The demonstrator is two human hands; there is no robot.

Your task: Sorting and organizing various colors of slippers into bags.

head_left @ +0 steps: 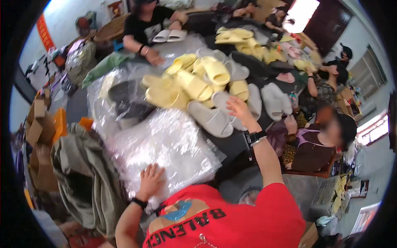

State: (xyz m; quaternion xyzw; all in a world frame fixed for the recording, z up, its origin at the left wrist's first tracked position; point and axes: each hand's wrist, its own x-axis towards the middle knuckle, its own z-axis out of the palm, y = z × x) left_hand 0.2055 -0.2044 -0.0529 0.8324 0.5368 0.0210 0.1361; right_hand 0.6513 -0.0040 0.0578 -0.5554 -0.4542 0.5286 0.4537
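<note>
My left hand [151, 179] lies on the near edge of a stack of clear plastic bags [165, 138], its fingers spread. Out to the right, my right hand [240, 110] is stretched over grey slippers, fingers apart and a little blurred; whether it touches them I cannot tell. Just left of it is a light grey slipper [211, 120]. Beyond lies a heap of pale yellow slippers [192, 84]. Another pair of grey slippers [277, 101] sits to the right of my right hand. Dark slippers [128, 99] show through clear plastic at the left.
Across the table a person in black [151, 25] has a hand near a white pair of slippers [167, 36]. Another person [316, 144] sits close on my right. Grey-green cloth [84, 173] and cardboard boxes [41, 144] stand at my left. More yellow slippers [237, 37] lie farther back.
</note>
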